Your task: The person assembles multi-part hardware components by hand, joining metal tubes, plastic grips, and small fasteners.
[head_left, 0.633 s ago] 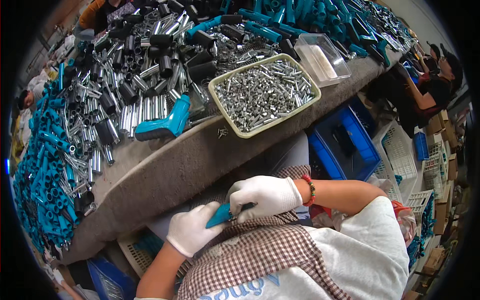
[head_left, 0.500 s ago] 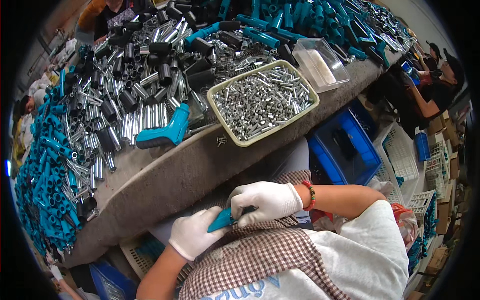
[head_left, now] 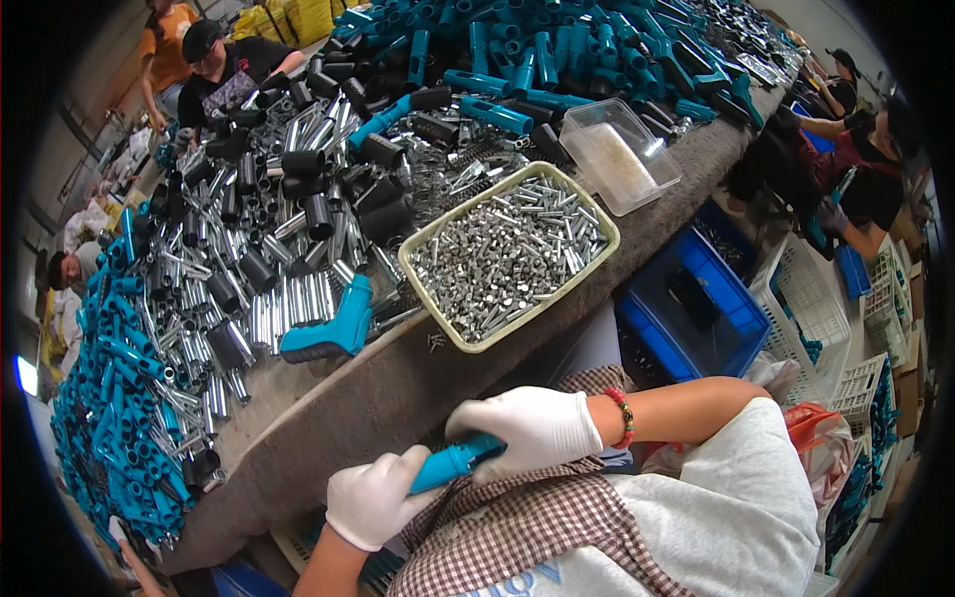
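Note:
A teal plastic tube-shaped tool housing [head_left: 448,464] is held slantwise in front of my apron. Its lower left end sits in my gloved left hand [head_left: 376,500], fingers wrapped round it. My gloved right hand [head_left: 527,428] closes over the upper right end, where a dark part shows under the palm. What the right fingertips touch is hidden. Beyond my hands, on the table, stands a cream tray [head_left: 476,346] full of small metal pins. Left of it lies a teal pistol-shaped housing [head_left: 343,318] with a black grip.
Teal housings [head_left: 119,398] are heaped at the left, beside metal tubes [head_left: 288,308] and black sleeves [head_left: 259,269]. An open clear plastic box [head_left: 622,179] stands right of the tray. A blue crate [head_left: 736,343] and white baskets [head_left: 831,308] are at the right. Other people work nearby.
My right hand has shifted from pinching at the housing's side to covering its end, and more of the teal tube shows between my hands. The view has tilted, bringing more co-workers in.

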A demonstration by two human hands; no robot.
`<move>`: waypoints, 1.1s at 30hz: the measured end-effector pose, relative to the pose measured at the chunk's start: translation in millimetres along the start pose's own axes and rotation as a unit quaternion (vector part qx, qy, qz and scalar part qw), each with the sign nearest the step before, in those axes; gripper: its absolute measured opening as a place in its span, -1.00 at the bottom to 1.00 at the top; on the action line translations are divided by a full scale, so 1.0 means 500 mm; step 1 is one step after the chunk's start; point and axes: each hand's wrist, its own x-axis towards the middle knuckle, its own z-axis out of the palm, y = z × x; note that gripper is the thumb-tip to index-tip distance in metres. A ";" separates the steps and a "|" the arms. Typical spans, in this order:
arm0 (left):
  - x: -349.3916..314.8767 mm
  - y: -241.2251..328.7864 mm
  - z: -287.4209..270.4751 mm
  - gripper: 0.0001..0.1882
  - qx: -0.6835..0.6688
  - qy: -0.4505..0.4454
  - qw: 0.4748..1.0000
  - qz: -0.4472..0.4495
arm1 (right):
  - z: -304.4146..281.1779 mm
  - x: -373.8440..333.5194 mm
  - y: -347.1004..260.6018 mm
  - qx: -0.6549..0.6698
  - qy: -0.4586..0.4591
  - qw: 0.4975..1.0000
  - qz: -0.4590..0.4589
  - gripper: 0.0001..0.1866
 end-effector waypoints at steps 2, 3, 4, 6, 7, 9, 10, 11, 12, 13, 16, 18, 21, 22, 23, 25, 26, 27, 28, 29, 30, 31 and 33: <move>0.001 -0.001 -0.001 -0.49 -0.016 -0.021 1.000 0.012 | 0.001 -0.001 -0.004 -0.075 -0.025 0.997 -0.005 -0.53; 0.002 -0.004 0.003 -0.45 -0.035 -0.036 0.999 0.004 | 0.009 -0.002 0.010 -0.099 0.004 0.994 -0.039 -0.56; 0.007 -0.004 0.001 -0.45 -0.034 -0.036 0.999 0.008 | 0.010 -0.001 0.010 -0.100 0.007 0.994 -0.038 -0.56; 0.018 0.001 -0.003 -0.40 -0.047 -0.070 0.996 -0.032 | 0.011 0.002 0.010 -0.147 -0.010 0.989 -0.020 -0.58; 0.019 0.005 -0.004 -0.40 -0.046 -0.071 0.996 -0.031 | 0.012 0.005 0.014 -0.134 0.002 0.991 -0.027 -0.59; 0.021 0.012 -0.005 -0.29 0.023 -0.046 0.997 -0.053 | 0.011 0.015 0.020 -0.071 0.004 0.997 -0.018 -0.58; 0.023 0.013 -0.006 -0.29 0.022 -0.048 0.997 -0.051 | 0.015 0.015 0.021 -0.010 0.005 1.000 -0.004 -0.57; 0.026 0.014 -0.006 -0.27 0.042 -0.019 0.999 -0.015 | 0.023 0.019 0.024 0.029 0.010 0.999 0.006 -0.56; 0.028 0.015 -0.008 -0.25 0.062 0.011 0.998 0.021 | 0.022 0.016 0.025 0.030 0.012 0.999 0.008 -0.56; 0.032 0.011 -0.014 -0.25 0.062 0.010 0.998 0.022 | 0.015 0.016 0.027 0.031 0.031 0.999 -0.004 -0.57; 0.040 0.007 -0.026 -0.25 0.032 0.022 0.999 -0.004 | -0.006 0.015 0.020 0.022 0.039 0.999 0.000 -0.58; 0.047 0.015 -0.010 -0.29 0.024 0.038 0.998 0.039 | -0.003 0.015 0.016 0.027 0.024 0.999 -0.014 -0.59; 0.049 0.000 -0.004 -0.30 0.001 0.039 0.999 0.008 | -0.019 0.007 0.010 -0.002 0.029 1.000 0.000 -0.60; 0.047 -0.002 -0.005 -0.32 -0.017 0.024 0.999 -0.021 | -0.023 0.001 0.008 -0.025 0.033 0.999 0.004 -0.61; 0.048 -0.001 -0.003 -0.32 -0.019 0.021 0.999 -0.020 | -0.029 -0.007 0.006 -0.023 0.034 0.999 0.006 -0.61; 0.052 0.001 0.002 -0.42 -0.120 0.024 0.992 -0.032 | -0.058 -0.024 -0.001 -0.117 0.168 0.971 -0.120 -0.65; 0.050 0.003 0.008 -0.42 -0.120 0.024 0.992 -0.033 | -0.090 -0.035 -0.004 -0.146 0.233 0.950 -0.151 -0.68; 0.045 0.007 0.019 -0.46 -0.205 0.078 0.972 -0.089 | -0.121 -0.039 -0.002 -0.173 0.297 0.924 -0.167 -0.77; 0.036 0.011 0.028 -0.51 -0.286 0.133 0.938 -0.147 | -0.162 -0.049 0.001 -0.240 0.325 0.906 -0.130 -0.83; 0.031 0.017 0.029 -0.57 -0.303 0.160 0.922 -0.181 | -0.194 -0.062 0.022 -0.289 0.417 0.852 -0.127 -0.90; 0.015 0.010 0.041 -0.57 -0.304 0.161 0.921 -0.186 | -0.231 -0.068 0.027 -0.310 0.459 0.825 -0.113 -0.95; -0.002 -0.005 0.061 -0.56 -0.362 0.182 0.879 -0.251 | -0.264 -0.072 0.043 -0.351 0.483 0.797 -0.091 -0.95; -0.002 0.001 0.066 -0.52 -0.493 0.201 0.778 -0.334 | -0.314 -0.075 0.074 -0.424 0.469 0.772 -0.060 -0.91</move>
